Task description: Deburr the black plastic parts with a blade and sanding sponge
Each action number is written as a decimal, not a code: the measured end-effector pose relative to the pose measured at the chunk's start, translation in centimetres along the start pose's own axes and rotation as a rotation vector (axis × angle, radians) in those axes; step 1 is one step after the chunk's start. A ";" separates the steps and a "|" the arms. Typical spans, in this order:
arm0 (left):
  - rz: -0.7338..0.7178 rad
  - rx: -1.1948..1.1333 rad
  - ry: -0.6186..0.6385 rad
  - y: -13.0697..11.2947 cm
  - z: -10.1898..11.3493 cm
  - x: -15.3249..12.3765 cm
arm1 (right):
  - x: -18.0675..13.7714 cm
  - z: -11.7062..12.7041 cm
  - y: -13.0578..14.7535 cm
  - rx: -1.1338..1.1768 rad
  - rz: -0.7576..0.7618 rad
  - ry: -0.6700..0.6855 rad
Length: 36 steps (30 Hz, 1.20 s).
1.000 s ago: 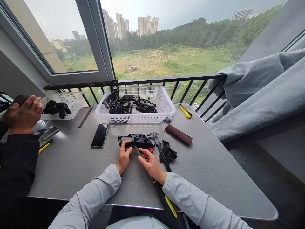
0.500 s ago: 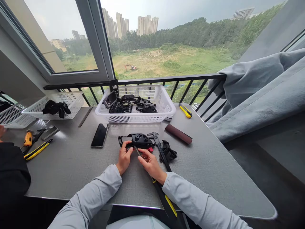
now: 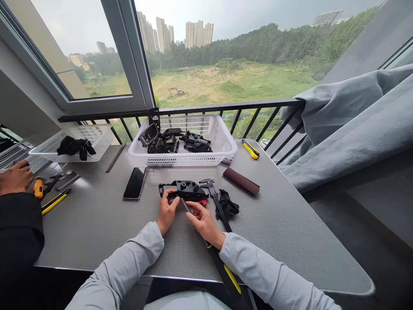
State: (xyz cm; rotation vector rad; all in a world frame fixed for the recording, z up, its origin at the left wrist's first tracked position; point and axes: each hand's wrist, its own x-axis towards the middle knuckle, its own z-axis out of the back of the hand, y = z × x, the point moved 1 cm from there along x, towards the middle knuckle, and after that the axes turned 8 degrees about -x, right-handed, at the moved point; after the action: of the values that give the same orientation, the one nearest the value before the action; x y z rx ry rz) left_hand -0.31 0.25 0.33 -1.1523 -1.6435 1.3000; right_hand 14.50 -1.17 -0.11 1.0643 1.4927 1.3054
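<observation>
Left of the hands (image 3: 166,213) lies a black, glass-faced smartphone (image 3: 134,184); well right hangs a grey fabric curtain (image 3: 351,125).

Black part (image 3: 190,187), black-and-yellow tool handle (image 3: 222,268)

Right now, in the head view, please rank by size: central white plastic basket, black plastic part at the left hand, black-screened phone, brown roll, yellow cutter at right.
1. Central white plastic basket
2. Black plastic part
3. Black-screened phone, brown roll: too alike to rank
4. Yellow cutter
</observation>
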 end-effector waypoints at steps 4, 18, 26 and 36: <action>0.028 -0.038 -0.046 0.1 -0.2 0.4 | 0.2 0.4 0.3 0.066 -0.010 -0.041; 0.123 -0.283 -0.148 -0.4 0.1 1.2 | 2.3 2.2 0.5 0.239 -0.097 -0.202; 0.145 -0.330 -0.126 -0.8 0.3 0.9 | 2.1 2.2 0.9 0.274 -0.151 -0.185; 0.099 -0.286 -0.161 -1.1 -0.3 0.3 | 2.1 1.8 0.6 0.275 -0.126 -0.166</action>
State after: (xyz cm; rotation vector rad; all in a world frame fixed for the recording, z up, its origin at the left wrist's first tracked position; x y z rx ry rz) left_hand -0.33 0.49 1.43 -1.3405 -1.9605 1.2758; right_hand 15.70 1.36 0.23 1.2002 1.6142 0.9191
